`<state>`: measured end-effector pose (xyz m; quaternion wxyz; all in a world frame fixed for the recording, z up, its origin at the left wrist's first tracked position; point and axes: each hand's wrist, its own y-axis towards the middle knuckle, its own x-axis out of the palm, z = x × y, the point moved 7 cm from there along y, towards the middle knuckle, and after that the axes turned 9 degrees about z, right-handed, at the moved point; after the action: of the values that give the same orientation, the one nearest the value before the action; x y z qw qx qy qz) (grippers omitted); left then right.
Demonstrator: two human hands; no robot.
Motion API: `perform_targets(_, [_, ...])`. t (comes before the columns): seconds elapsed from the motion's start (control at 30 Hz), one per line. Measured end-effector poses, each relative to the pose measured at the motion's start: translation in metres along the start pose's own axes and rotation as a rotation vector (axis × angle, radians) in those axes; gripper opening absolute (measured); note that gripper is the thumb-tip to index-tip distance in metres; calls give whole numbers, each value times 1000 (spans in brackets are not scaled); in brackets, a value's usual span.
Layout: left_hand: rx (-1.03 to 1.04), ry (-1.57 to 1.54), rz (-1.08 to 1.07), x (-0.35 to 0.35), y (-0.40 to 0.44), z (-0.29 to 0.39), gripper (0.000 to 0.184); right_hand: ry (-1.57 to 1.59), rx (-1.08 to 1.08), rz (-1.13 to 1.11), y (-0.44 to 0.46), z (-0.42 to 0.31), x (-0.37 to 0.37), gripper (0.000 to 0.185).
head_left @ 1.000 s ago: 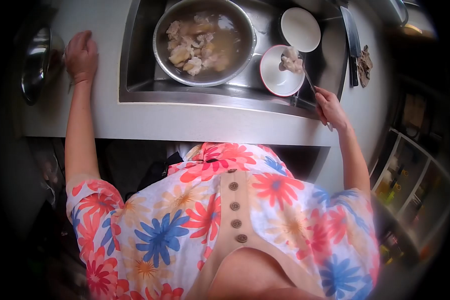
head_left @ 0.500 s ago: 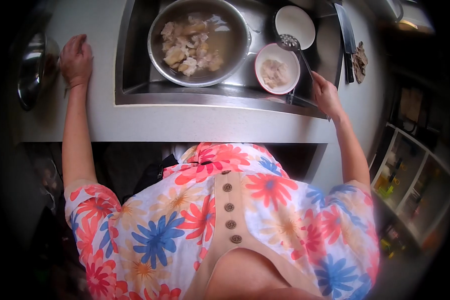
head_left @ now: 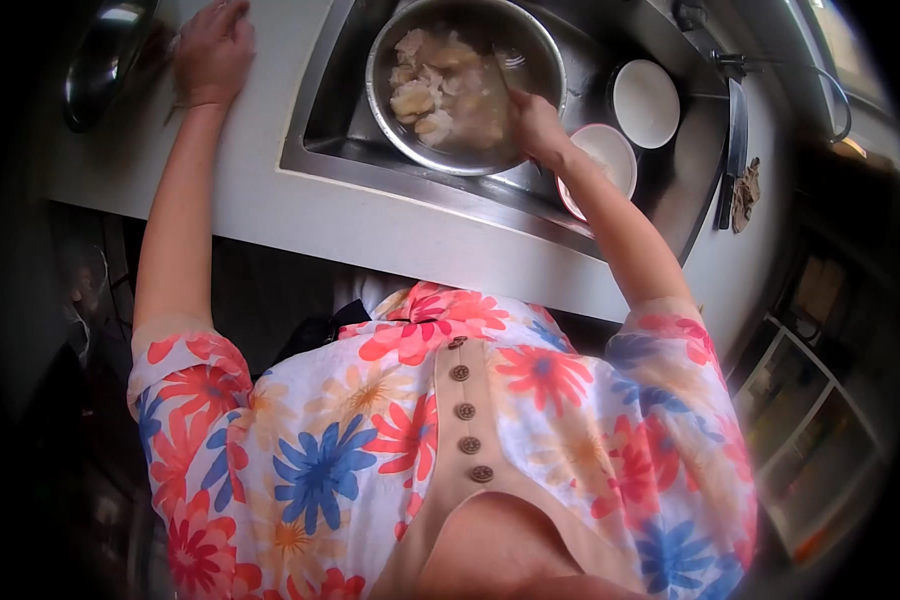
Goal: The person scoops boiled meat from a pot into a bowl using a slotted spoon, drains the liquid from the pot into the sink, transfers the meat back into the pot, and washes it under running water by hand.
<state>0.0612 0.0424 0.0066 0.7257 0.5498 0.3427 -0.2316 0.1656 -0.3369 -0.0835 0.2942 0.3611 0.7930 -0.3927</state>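
Right hand (head_left: pixel 537 128) clenched round the ladle (head_left: pixel 504 74) at the basin's (head_left: pixel 378 112) four o'clock rim, the head indistinct, and meat pieces (head_left: pixel 425 92) sat toward nine! Out at nine, the left hand (head_left: pixel 214 52) lay on the counter (head_left: pixel 240 195), its grip impossible to tell.

Black, bowed edges ring a brighter middle.
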Motion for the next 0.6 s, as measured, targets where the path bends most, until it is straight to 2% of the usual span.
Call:
perform_targets(0.1, [-3, -24, 6, 7, 0, -6, 23, 214, 294, -338, -25, -7, -9, 28])
perform_targets(0.17, [-5, -2, 23, 4, 1, -2, 23, 298, 328, -462, -28, -2, -8, 28])
perform_targets(0.2, [-23, -44, 40, -4, 6, 7, 18, 344, 349, -523, -30, -1, -5, 28])
perform_targets(0.27, [-53, -129, 73, -25, 19, 27, 7, 383, 385, -566, -29, -9, -1, 28])
perform_targets(0.4, [-62, -127, 55, -23, 18, 26, 7, 529, 508, -636, -26, -14, -2, 26])
perform_targets(0.6, [-43, -102, 84, -24, 18, 27, 7, 730, 583, -694, -38, -6, -25, 25])
